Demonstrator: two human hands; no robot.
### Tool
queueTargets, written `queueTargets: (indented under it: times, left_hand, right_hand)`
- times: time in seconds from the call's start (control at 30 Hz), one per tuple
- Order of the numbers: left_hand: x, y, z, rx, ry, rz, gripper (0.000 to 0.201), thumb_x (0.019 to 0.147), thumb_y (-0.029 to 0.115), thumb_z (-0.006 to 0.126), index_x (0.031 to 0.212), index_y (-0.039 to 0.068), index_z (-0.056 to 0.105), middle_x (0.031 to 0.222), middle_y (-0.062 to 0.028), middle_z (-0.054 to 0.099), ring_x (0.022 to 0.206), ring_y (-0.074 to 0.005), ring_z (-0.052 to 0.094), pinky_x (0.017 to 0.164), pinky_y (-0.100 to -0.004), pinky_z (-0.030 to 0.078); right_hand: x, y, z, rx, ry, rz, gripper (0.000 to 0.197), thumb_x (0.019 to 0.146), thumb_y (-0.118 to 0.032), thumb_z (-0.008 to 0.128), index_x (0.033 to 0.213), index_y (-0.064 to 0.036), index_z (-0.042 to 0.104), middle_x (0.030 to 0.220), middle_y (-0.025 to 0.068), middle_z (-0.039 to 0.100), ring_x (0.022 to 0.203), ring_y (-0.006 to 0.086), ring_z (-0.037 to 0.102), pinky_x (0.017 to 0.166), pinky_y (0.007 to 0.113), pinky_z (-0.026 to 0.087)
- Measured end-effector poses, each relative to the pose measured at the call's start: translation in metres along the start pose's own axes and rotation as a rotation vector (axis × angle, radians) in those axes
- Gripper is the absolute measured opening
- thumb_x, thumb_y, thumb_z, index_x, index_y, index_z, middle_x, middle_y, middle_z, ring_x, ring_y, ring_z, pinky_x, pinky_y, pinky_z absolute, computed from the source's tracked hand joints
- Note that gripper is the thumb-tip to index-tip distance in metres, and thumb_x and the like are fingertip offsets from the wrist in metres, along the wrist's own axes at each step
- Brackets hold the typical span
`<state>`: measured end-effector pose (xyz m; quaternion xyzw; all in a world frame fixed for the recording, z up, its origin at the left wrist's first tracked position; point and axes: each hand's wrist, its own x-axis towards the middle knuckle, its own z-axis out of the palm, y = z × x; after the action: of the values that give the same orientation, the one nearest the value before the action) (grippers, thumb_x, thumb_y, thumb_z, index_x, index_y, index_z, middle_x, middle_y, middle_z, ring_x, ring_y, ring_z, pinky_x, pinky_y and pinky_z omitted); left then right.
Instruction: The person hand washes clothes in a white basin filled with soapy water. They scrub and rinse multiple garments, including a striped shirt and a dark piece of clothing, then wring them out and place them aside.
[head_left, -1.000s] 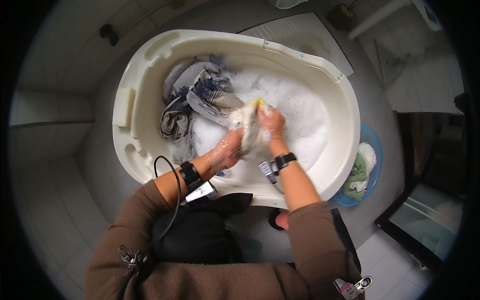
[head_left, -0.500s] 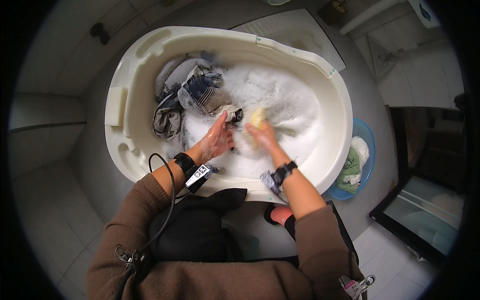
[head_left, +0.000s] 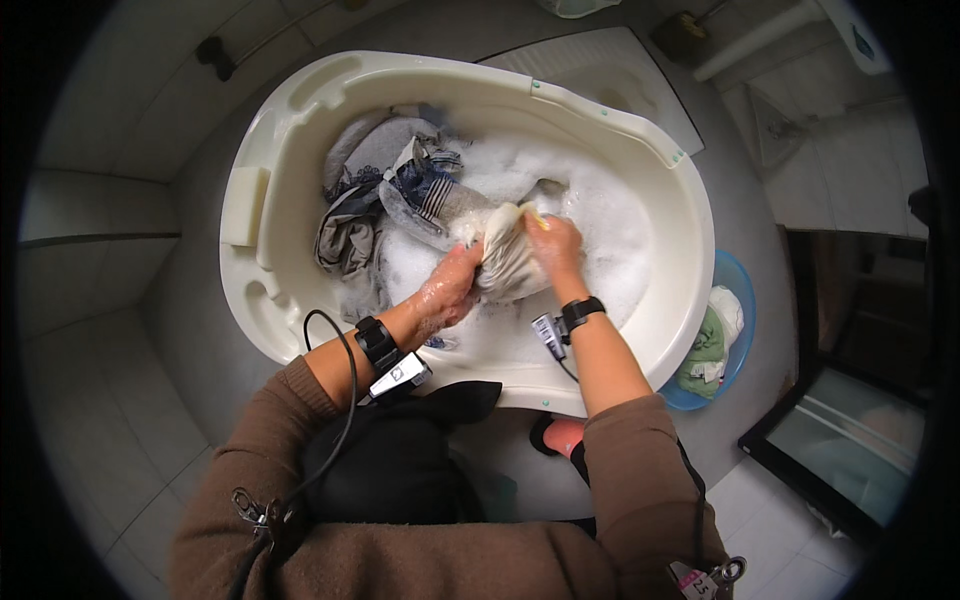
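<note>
A cream-coloured wet cloth [head_left: 508, 262] is bunched and stretched between my hands above the suds in a white tub [head_left: 700, 235]. My left hand [head_left: 452, 288], wet with foam, grips the cloth's left side. On its other side my right hand [head_left: 556, 246] is closed at the cloth's upper edge. A small yellow edge [head_left: 538, 216] shows by the right fingers; most of that thing is hidden, so its kind cannot be told. Left of the hands lies a heap of soaked grey and dark-blue patterned clothes [head_left: 385, 185]. White foam [head_left: 610, 240] spreads over the water to the right.
A blue basin [head_left: 738, 340] with green and white cloths stands on the floor right of the tub. Behind the tub is a pale ridged floor fixture [head_left: 610, 75]. A dark-framed glass panel [head_left: 850, 440] stands at the lower right. A cable [head_left: 350, 390] runs along my left arm.
The cream cloth has come up between my hands, and the right hand now grips at it. The yellow thing, plainly seen before, is mostly hidden. My left hand has closed and shifted right.
</note>
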<state>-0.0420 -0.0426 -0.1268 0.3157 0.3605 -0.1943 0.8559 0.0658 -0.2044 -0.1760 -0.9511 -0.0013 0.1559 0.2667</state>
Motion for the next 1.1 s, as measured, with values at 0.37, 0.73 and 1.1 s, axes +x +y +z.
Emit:
queueTargets:
  times: [0.37, 0.73, 1.1]
  left_hand:
    - [0.031, -0.003, -0.044, 0.04, 0.021, -0.114, 0.06, 0.098, 0.059, 0.036, 0.133, 0.011, 0.046, 0.121, -0.0078, 0.061, 0.116, -0.0255, 0.057, 0.101, -0.0403, 0.044]
    - [0.012, 0.002, -0.023, -0.108, -0.303, -0.104, 0.046, 0.096, 0.05, 0.051, 0.115, 0.009, 0.06, 0.108, -0.0089, 0.065, 0.093, -0.0195, 0.064, 0.084, -0.0389, 0.054]
    - [0.019, 0.013, -0.028, -0.086, 0.021, 0.045, 0.037, 0.101, 0.031, 0.051, 0.127, 0.004, 0.049, 0.126, -0.01, 0.058, 0.114, -0.0196, 0.057, 0.096, -0.0336, 0.048]
  right_hand:
    - [-0.042, 0.034, 0.04, 0.095, -0.258, 0.176, 0.074, 0.084, -0.058, 0.063, 0.133, -0.0027, 0.053, 0.141, 0.0236, 0.046, 0.127, 0.0372, 0.048, 0.109, 0.047, 0.034]
    - [-0.083, -0.106, 0.004, 0.519, 0.25, -0.409, 0.025, 0.083, -0.027, 0.072, 0.085, -0.0022, 0.071, 0.09, 0.0156, 0.065, 0.082, 0.0331, 0.064, 0.076, 0.038, 0.052]
    - [-0.018, 0.098, -0.002, 0.219, 0.138, 0.513, 0.083, 0.088, -0.072, 0.042, 0.124, 0.0008, 0.057, 0.132, 0.0278, 0.053, 0.124, 0.0436, 0.048, 0.105, 0.052, 0.036]
